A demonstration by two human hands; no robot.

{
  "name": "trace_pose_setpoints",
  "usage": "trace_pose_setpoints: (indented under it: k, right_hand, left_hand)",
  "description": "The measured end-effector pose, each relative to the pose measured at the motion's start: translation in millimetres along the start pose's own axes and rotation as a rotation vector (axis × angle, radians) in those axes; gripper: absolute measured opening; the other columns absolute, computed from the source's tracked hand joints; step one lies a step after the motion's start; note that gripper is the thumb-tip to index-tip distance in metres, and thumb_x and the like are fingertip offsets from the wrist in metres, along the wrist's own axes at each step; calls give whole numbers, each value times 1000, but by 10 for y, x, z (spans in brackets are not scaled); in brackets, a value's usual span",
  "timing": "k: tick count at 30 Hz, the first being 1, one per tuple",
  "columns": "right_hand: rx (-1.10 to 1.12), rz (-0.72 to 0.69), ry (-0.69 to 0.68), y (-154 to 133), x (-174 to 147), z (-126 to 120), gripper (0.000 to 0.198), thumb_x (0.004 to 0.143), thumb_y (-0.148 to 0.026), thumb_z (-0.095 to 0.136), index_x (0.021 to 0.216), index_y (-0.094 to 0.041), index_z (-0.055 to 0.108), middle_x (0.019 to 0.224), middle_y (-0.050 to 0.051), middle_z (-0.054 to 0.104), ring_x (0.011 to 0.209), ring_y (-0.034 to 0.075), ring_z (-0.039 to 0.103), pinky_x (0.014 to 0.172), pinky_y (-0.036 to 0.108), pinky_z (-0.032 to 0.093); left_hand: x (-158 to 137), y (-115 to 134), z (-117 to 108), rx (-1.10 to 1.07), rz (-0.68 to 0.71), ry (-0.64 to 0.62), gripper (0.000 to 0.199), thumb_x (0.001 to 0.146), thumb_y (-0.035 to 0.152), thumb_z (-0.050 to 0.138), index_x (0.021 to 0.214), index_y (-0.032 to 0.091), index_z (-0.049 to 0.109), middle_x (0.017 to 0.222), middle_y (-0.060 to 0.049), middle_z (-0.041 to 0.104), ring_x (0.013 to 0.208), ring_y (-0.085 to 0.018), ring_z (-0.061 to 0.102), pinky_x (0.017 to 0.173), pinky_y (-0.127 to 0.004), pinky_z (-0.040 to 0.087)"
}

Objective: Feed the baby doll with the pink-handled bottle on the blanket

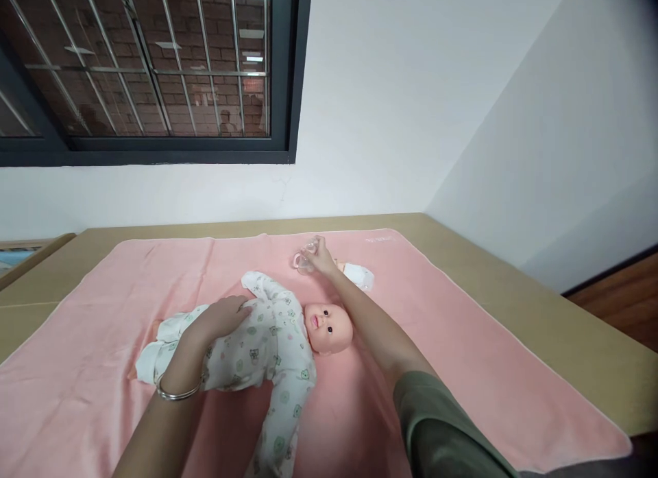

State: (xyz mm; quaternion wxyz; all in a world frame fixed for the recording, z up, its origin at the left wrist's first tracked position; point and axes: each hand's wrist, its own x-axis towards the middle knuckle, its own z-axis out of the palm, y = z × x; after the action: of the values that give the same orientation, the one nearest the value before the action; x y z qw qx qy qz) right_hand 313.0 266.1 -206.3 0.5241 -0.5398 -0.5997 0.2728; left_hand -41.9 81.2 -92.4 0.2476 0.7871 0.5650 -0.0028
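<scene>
A baby doll [329,328] lies on its back on a pink blanket [442,368], its head to the right. It wears a white sleepsuit [251,354] with small green and grey prints. Across the doll's middle rests my left hand [223,318], palm down with the fingers lying flat. Beyond the doll's head, my right hand [321,257] pinches a clear plastic piece with a pink ring [302,260], which looks like a pacifier. Just right of that hand, partly hidden by my wrist, lies a small white bottle-like thing [358,276] with a clear end.
Under the blanket is a tan padded surface [514,296], meeting a white wall [370,121] at the back. A dark-framed window [291,73] with metal bars is at the upper left. Brown wood panelling [624,303] shows at the right edge.
</scene>
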Motion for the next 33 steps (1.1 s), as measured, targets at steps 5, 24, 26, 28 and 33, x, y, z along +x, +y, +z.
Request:
trace_pose_setpoints:
  k: [5,24,26,28,33]
  right_hand:
    - [-23,28,26,-176,-62,-18,72,69,-66,76,120,-26,46,124,12,69,111,29,69,106,48,58]
    - [-14,55,-39,-296,-99,-24,65,75,-61,73,121,-25,45,115,10,74,105,27,71,95,44,62]
    - [5,49,-19,-335,-87,-54,68,74,-63,75,123,-24,47,118,11,74,106,27,72,96,44,62]
    - [23,37,20,-399,-75,-119,71,74,-67,76,124,-24,51,125,13,74,109,27,71,99,44,61]
    - [-14,-32,209,-546,-134,-387,71,71,-65,79,125,-21,64,134,16,70,122,31,66,110,49,55]
  left_hand:
    - [-25,53,-28,10,-17,-39,55,111,44,37,145,18,71,160,-18,71,145,-39,68,117,-50,54]
    - [39,-62,13,-25,32,-18,53,109,46,45,148,22,72,159,-14,73,144,-37,69,121,-48,53]
    - [38,-74,16,-32,36,-7,53,108,48,47,147,25,73,156,-13,75,143,-37,70,120,-48,54]
    - [37,-82,16,-35,37,-1,53,107,50,48,146,26,73,155,-12,76,143,-37,70,119,-48,55]
    - [40,-86,21,-41,37,-5,52,107,49,48,147,25,73,156,-12,75,144,-37,70,120,-48,54]
